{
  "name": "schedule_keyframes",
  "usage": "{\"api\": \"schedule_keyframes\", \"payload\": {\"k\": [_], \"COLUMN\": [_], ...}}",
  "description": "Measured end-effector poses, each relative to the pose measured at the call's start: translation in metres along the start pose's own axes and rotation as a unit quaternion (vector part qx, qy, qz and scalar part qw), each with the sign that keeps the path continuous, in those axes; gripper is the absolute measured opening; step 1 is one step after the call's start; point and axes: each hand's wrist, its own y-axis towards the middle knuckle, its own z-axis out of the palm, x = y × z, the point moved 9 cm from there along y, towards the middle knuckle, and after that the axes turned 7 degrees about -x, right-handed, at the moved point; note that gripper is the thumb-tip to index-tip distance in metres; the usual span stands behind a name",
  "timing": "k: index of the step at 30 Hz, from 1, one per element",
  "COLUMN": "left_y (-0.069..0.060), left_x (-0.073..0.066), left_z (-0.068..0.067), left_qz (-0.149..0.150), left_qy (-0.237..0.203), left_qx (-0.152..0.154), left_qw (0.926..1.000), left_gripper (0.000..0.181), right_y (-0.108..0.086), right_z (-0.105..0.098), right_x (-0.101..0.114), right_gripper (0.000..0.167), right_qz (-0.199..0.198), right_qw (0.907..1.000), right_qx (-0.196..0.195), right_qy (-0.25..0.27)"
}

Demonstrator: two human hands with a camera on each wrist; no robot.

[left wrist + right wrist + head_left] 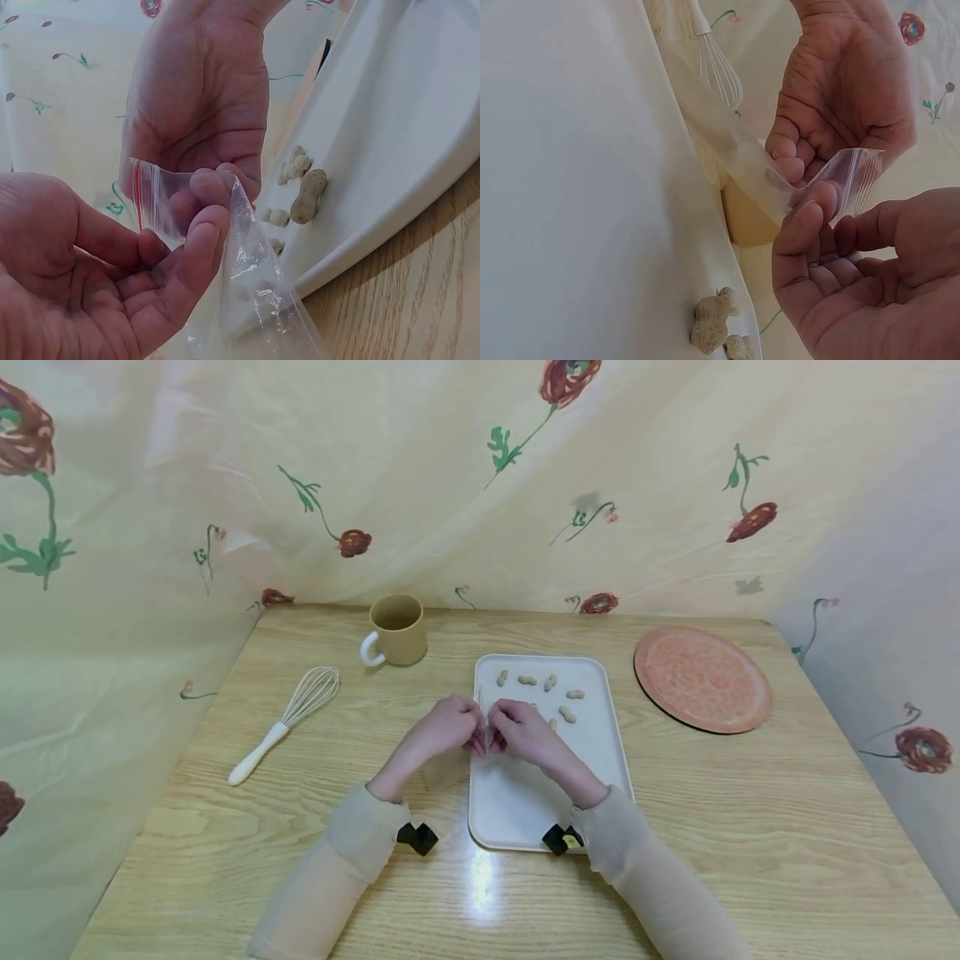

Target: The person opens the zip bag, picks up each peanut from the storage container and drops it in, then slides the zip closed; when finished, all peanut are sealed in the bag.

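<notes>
A clear zip bag [259, 292] with a red line along its top hangs between the two hands, over the left edge of the white tray [517, 802]. The left hand [450, 725] pinches one side of the bag's top; in the left wrist view its fingers [199, 247] curl at the seal. Facing it, the right hand [528, 735] pinches the other side, its fingertips close to the left ones. Several peanuts [567, 714] lie spread over the tray's far half, beyond the hands. Whether the bag holds anything, I cannot tell.
A tan mug [401, 639] with a white handle stands at the back, left of the tray. At the left lies a white-handled whisk [279, 728]. A round pinkish mat [703, 679] lies right of the tray. Floral cloth [450, 485] hangs behind the table.
</notes>
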Motion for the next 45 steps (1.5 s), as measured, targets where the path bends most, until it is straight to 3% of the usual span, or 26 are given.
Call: {"api": "schedule_keyframes", "payload": {"k": [5, 12, 18, 25, 30, 45], "left_y": [-0.002, -0.005, -0.007, -0.011, -0.013, -0.018], "left_x": [0.001, 0.001, 0.005, 0.006, 0.003, -0.004], "left_z": [-0.006, -0.016, -0.02, -0.026, -0.029, -0.037], "left_qz": [-0.006, 0.008, -0.01, -0.021, -0.023, -0.008], "left_qy": [0.01, 0.103, 0.128, 0.187, 0.209, 0.265], "left_qx": [-0.017, -0.044, -0.038, -0.01, -0.005, -0.049], "left_qw": [0.9998, 0.9937, 0.9909, 0.9821, 0.9777, 0.963], "left_gripper": [0.031, 0.027, 0.026, 0.032, 0.035, 0.04], "right_y": [0.0, 0.001, 0.002, 0.001, 0.002, 0.0], "right_z": [0.0, -0.002, -0.004, -0.007, -0.009, -0.015], "right_x": [-0.001, -0.001, -0.004, 0.0, 0.0, 0.006], "right_gripper": [0.032, 0.031, 0.029, 0.027, 0.028, 0.028], "right_qz": [0.012, 0.001, -0.003, -0.022, -0.03, -0.042], "right_qw": [0.9999, 0.9997, 0.9982, 0.9947, 0.9925, 0.9851], "right_qx": [0.002, -0.005, -0.013, -0.028, -0.036, -0.062], "right_qy": [0.004, -0.025, -0.059, -0.096, -0.113, -0.155]}}
